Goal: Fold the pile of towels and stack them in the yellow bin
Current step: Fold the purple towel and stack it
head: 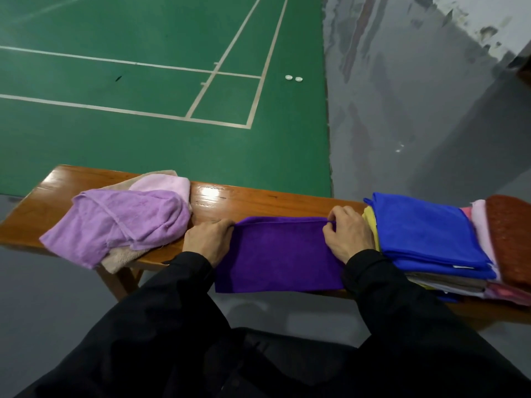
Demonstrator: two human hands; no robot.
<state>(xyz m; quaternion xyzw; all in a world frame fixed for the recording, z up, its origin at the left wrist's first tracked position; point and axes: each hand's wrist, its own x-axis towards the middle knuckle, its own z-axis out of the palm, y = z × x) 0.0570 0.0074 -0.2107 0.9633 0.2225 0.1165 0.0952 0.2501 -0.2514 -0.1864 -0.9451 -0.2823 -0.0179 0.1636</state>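
Note:
A dark purple towel (277, 254) lies flat on the wooden bench (258, 201) in front of me, its near edge hanging over the front. My left hand (208, 239) pinches its far left corner and my right hand (347, 234) pinches its far right corner. To the left lies a loose pile of unfolded towels: a lilac one (117, 222) on top, a pale pink one (166, 183) and a beige one (123, 258) beneath. To the right stands a stack of folded towels with a blue one (428, 234) on top. No yellow bin is visible.
A reddish-brown woven thing (510, 239) sits at the far right of the bench beside the stack. Beyond the bench is a green court floor (143, 139) with white lines and grey floor to the right. Two small white objects (293, 78) lie on the court.

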